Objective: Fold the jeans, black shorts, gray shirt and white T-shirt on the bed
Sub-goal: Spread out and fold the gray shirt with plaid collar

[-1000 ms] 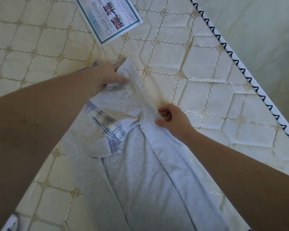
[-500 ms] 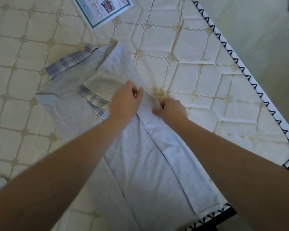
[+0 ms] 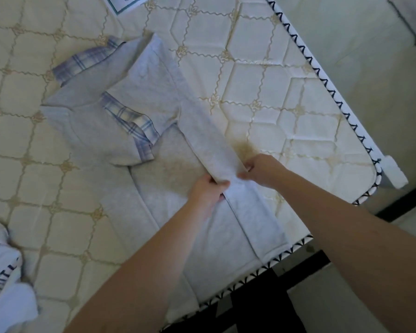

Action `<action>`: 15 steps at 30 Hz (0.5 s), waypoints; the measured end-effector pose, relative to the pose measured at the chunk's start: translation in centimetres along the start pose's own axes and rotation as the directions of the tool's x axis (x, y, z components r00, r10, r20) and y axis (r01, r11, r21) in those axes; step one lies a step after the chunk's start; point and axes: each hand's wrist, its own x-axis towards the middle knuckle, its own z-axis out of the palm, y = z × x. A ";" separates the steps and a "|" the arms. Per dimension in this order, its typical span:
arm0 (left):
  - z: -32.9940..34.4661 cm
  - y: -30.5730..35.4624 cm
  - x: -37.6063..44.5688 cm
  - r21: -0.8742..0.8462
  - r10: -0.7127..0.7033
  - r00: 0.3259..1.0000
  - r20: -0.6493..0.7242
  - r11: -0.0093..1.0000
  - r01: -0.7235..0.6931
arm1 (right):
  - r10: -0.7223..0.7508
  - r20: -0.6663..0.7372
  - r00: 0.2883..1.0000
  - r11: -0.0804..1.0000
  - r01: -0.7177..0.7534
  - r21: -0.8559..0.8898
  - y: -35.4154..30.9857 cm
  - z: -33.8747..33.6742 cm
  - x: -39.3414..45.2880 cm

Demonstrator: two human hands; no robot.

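The gray shirt [image 3: 120,131] lies flat on the quilted mattress [image 3: 286,97], its hem at the near piped edge and its right side folded inward as a long strip. The left hand [image 3: 205,192] and right hand [image 3: 259,170] each pinch that strip from opposite sides, close together. Bare mattress stretches right of the fold to the zigzag-trimmed edge [image 3: 327,85]. A white garment [image 3: 3,272] sits at the near left, and a paper label [image 3: 127,2] lies at the far edge.

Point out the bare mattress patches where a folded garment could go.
Bare: quilted cream mattress between the gray plaid-trimmed shirt and the zigzag-piped edge; also left of the shirt, above the crumpled white garment. Crowded: the near edge.
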 end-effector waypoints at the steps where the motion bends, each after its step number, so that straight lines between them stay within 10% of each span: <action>1: 0.5 -1.0 -0.4 -0.007 -0.006 1.000 -0.010 1.000 0.006 | 0.014 0.011 1.000 1.000 -0.015 0.015 1.2 0.9 -1.2; 15: 0.6 -12.1 -7.7 0.344 0.038 0.994 -0.107 0.939 0.001 | 0.276 0.051 0.960 0.917 -0.279 0.285 9.1 10.3 -14.5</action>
